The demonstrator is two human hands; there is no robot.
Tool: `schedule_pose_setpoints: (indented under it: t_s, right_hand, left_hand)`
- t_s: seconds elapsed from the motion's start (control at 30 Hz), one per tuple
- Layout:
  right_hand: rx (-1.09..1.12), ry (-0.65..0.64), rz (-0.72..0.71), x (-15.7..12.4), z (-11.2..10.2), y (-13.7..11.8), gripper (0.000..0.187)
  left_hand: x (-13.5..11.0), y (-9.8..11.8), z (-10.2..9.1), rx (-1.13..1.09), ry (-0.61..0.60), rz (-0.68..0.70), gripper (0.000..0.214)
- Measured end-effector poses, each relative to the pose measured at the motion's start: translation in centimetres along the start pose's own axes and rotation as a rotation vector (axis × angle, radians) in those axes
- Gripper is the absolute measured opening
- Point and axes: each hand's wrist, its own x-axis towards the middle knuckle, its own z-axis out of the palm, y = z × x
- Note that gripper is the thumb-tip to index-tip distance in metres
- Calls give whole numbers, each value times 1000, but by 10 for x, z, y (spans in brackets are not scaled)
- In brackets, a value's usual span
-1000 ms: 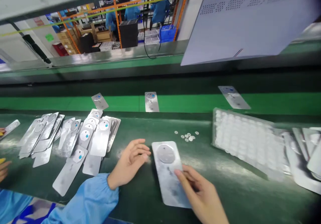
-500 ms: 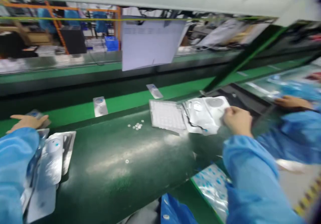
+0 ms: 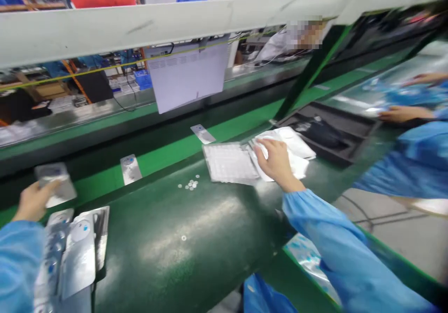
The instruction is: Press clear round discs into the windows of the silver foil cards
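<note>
Two bare hands in blue sleeves work over a dark green bench (image 3: 150, 266); directions read with twelve at the top of the view.

The left hand (image 3: 33, 202) is at nine o'clock, its fingers laid over the lower edge of a silvery flat packet (image 3: 63, 192). Most of that packet extends toward one o'clock from the fingers, over the bright green strip (image 3: 166, 153). Blur and overlap leave it impossible to tell whether the fingers are clamped on it.

The right hand (image 3: 280, 163), toward three o'clock, has curled fingers over a pile of pale packets (image 3: 297, 156), which spreads out toward two o'clock from them. The fingertips' grip cannot be made out, and the hand covers part of the pile. Just beside it, at nine o'clock, sits a clear tray of white pieces (image 3: 229, 162).

Small round discs (image 3: 191, 185) lie near the centre. Below the left hand, toward five o'clock, a heap of silvery packets (image 3: 79, 257) is partly hidden by the sleeve and cut off by the bottom edge. At three o'clock, another person's hand (image 3: 406, 113) is blurred, and what lies near it is hard to make out.
</note>
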Motion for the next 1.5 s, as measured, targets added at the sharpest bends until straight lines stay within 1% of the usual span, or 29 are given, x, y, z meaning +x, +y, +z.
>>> schedule_pose_setpoints:
  t_s: [0.03, 0.07, 0.1, 0.17, 0.2, 0.23, 0.27, 0.3, 0.33, 0.37, 0.43, 0.53, 0.6, 0.63, 0.67, 0.73, 0.77, 0.8, 0.87, 0.97, 1.0, 1.07, 1.17, 1.23, 1.37, 1.5]
  right_hand:
    - [107, -88, -39, -13, 13, -18, 29]
    - [230, -195, -71, -31, 25, -41, 32]
    - [391, -342, -91, -53, 35, -66, 34]
    - [714, -682, -54, -101, 48, -116, 38]
    - [858, -841, -26, -124, 52, -138, 40]
    - [989, -947, 15, -145, 55, -156, 42]
    - [1071, -999, 69, -163, 58, -169, 42]
    - [1109, -1028, 108, -177, 60, -178, 41]
    - [1100, -1032, 126, -188, 61, -182, 40]
    - [1057, -1029, 119, -196, 62, -183, 39]
    - [949, -1026, 51, -203, 62, -179, 39]
    - [867, -1038, -31, -204, 60, -171, 38]
    - [846, -1042, -34, -202, 57, -167, 38]
    - [839, -1013, -23, -200, 55, -166, 37]
    - [832, -950, -9, -198, 52, -165, 35]
    - [809, -748, -5, -193, 48, -164, 27]
    - [796, -650, -33, -190, 46, -165, 22]
    - [787, -575, -83, -187, 44, -165, 18]
    - [782, -502, -218, -181, 45, -167, 19]
    - [746, -470, -398, -177, 51, -170, 29]
    - [727, -462, -433, -177, 54, -170, 30]
    - [695, -453, -477, -179, 60, -169, 32]
    - [666, -411, -498, -184, 65, -166, 31]
    - [639, -381, -505, -188, 67, -164, 30]
    - [607, -359, -517, -192, 68, -164, 26]
    - [640, -385, -472, -192, 66, -168, 21]
  left_hand:
    - [-11, -4, 17, 11, 68, -8, 49]
    - [-24, -10, 37, 26, 97, -21, 49]
    - [-39, -19, 61, 31, 113, -42, 50]
    - [-72, -42, 111, 1, 60, -85, 57]
    - [-88, -54, 135, -39, 4, -107, 57]
    - [-103, -63, 156, -148, -85, -141, 55]
    - [-117, -71, 172, -241, -111, -169, 53]
    - [-128, -76, 183, -320, -131, -190, 50]
    - [-136, -80, 190, -394, -141, -209, 48]
    - [-142, -82, 192, -456, -142, -228, 47]
    - [-146, -83, 190, -581, -154, -286, 50]
    - [-145, -85, 187, -764, -170, -411, 56]
    - [-145, -85, 188, -819, -166, -463, 57]
    - [-145, -86, 190, -825, -163, -476, 56]
    - [-146, -86, 192, -816, -161, -483, 54]
    - [-147, -87, 194, -763, -178, -485, 48]
    - [-148, -87, 195, -724, -194, -475, 44]
    - [-148, -88, 195, -679, -211, -453, 40]
    - [-149, -89, 195, -565, -230, -374, 34]
    - [-149, -92, 192, -406, -234, -258, 29]
    - [-149, -94, 191, -383, -236, -246, 27]
    - [-151, -97, 189, -387, -231, -271, 25]
    - [-155, -104, 188, -412, -201, -362, 29]
    - [-157, -109, 188, -388, -165, -388, 33]
    - [-159, -118, 190, -336, -111, -352, 37]
    - [-158, -117, 190, -390, -170, -296, 42]
